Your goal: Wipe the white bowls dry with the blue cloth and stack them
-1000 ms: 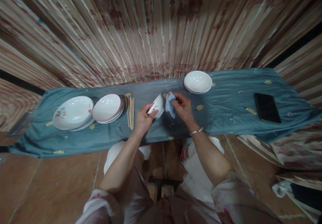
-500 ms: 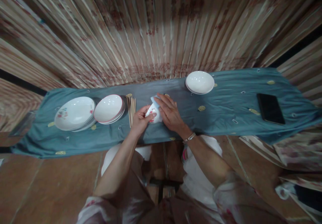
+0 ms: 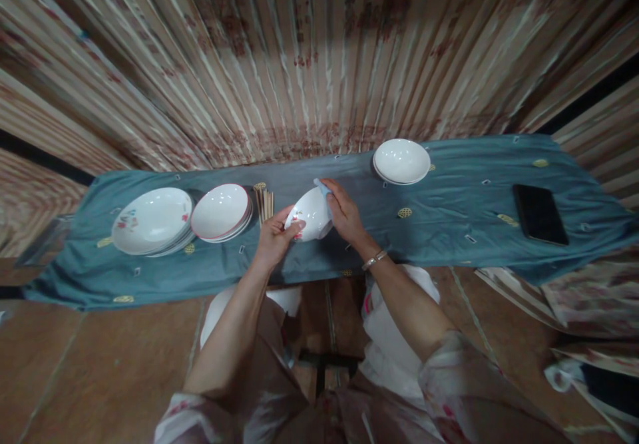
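L hand (image 3: 274, 239) grip clamped on bowl (image 3: 312, 214), R hand (image 3: 345, 214) grip on cloth (image 3: 322, 186) at rim; prob mid-wipe, done/left count unclear.

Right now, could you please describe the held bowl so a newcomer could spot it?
Find the long, patterned teal tablecloth, then look just right of the thin wooden chopsticks. There the left hand holds a glossy white bowl with red floral marks; unlike the stacked, red-rimmed white bowls, its outside faces the viewer.
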`<action>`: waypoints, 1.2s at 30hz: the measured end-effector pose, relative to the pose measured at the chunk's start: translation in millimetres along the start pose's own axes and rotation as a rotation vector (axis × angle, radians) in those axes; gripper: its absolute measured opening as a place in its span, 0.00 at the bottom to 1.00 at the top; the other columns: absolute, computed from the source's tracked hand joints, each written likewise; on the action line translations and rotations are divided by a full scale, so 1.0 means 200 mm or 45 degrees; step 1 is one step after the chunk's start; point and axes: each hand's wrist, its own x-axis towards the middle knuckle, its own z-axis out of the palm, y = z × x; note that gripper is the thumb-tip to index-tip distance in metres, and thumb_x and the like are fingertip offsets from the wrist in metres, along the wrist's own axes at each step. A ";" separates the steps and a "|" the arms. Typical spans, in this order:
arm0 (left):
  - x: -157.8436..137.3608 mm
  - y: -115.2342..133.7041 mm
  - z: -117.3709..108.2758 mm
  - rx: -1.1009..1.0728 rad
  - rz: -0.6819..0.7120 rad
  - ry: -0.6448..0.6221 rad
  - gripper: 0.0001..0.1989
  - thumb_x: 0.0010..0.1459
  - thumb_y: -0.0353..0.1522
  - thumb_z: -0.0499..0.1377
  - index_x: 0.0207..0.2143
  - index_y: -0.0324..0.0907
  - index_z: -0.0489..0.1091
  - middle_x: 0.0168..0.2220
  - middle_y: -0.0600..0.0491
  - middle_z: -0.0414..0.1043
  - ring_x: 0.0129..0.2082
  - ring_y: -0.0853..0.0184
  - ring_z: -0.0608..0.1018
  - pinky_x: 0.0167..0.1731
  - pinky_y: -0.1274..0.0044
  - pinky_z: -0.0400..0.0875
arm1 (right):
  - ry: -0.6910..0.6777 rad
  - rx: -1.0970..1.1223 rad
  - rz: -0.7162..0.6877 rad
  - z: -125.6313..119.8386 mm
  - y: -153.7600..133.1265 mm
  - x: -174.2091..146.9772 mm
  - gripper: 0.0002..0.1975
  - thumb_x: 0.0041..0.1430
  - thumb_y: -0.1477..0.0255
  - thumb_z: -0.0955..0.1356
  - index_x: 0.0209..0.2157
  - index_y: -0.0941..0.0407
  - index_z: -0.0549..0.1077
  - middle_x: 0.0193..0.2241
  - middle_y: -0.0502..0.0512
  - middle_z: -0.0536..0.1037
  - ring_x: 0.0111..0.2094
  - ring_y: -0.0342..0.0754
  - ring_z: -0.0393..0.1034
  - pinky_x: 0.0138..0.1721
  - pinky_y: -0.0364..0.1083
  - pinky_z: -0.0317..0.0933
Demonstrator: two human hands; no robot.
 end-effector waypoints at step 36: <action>-0.01 -0.14 0.01 -0.111 -0.025 0.045 0.18 0.40 0.37 0.73 0.35 0.41 0.78 0.30 0.55 0.78 0.30 0.69 0.74 0.34 0.77 0.67 | 0.403 0.158 0.103 -0.02 0.13 0.09 0.17 0.64 0.64 0.60 0.47 0.53 0.76 0.45 0.54 0.82 0.45 0.50 0.74 0.52 0.49 0.68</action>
